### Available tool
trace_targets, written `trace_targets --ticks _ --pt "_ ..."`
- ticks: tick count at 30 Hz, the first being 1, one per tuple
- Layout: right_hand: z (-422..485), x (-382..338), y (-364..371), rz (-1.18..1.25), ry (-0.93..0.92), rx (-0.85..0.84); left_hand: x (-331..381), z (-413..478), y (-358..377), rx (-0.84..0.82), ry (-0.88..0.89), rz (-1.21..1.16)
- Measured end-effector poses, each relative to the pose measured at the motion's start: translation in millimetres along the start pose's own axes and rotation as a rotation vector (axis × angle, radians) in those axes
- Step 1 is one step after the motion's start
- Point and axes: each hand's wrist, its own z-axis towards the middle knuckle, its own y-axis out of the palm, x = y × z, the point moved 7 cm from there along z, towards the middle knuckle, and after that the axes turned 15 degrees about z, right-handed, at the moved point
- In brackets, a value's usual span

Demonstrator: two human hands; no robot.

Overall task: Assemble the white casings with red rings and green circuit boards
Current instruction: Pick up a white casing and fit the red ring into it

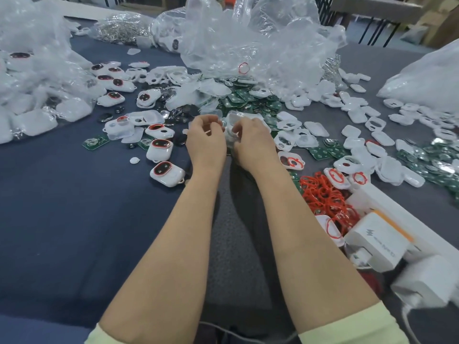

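My left hand [205,137] and my right hand [250,142] meet at the table's middle, fingers curled around a white casing [231,120] held between them. What lies inside the casing is hidden by my fingers. A heap of loose red rings [323,192] lies to the right of my right forearm. Green circuit boards [248,100] are piled just beyond my hands. Finished white casings with red rings [167,173] lie to the left of my left hand. Empty white casing halves [357,135] are scattered to the right.
Crumpled clear plastic bags [248,38] rise behind the boards and at far left [32,70]. White power adapters and a power strip [377,242] sit at the near right. More green boards [434,165] lie at the far right. The table has a blue cloth [62,207].
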Motion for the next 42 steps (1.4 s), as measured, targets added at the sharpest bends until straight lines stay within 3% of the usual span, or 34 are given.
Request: trace_targets --ticks 4,8,12,15,20,24,27,31,34,36,39,42 --pt "1 -5 -14 0.143 -0.042 0.080 20 -8 -4 0.028 0.228 0.155" --pt "-1 -21 -43 0.280 -0.144 0.124 33 -16 5 -0.055 0.398 0.222" --pt "-11 -15 -68 0.415 -0.080 0.232 30 -19 8 -0.130 0.325 0.152" --pt "-21 25 -83 0.216 0.190 0.292 18 -12 0 -0.091 0.149 -0.016" --pt "-46 71 -57 -0.137 0.509 -0.018 -2 -7 1 -0.073 -0.159 -0.338" --pt "-46 47 -18 -0.233 0.401 0.044 4 -11 9 -0.117 -0.155 -0.359" --pt "-39 31 -2 -0.196 0.333 0.146 4 -12 6 -0.052 -0.120 -0.268" --pt "-21 14 -8 0.130 0.221 0.278 6 -11 -6 0.073 -0.086 -0.189" --pt "-20 14 -16 0.298 0.223 0.240 9 -14 -9 0.104 -0.054 -0.172" --pt "-32 19 -25 0.247 0.221 0.218 11 -15 -7 0.085 -0.036 -0.161" --pt "-61 27 -48 0.117 0.181 0.348 14 -18 0 0.049 0.004 -0.118" --pt "-78 45 -51 -0.125 0.343 0.343 16 -20 5 0.014 0.026 -0.109"
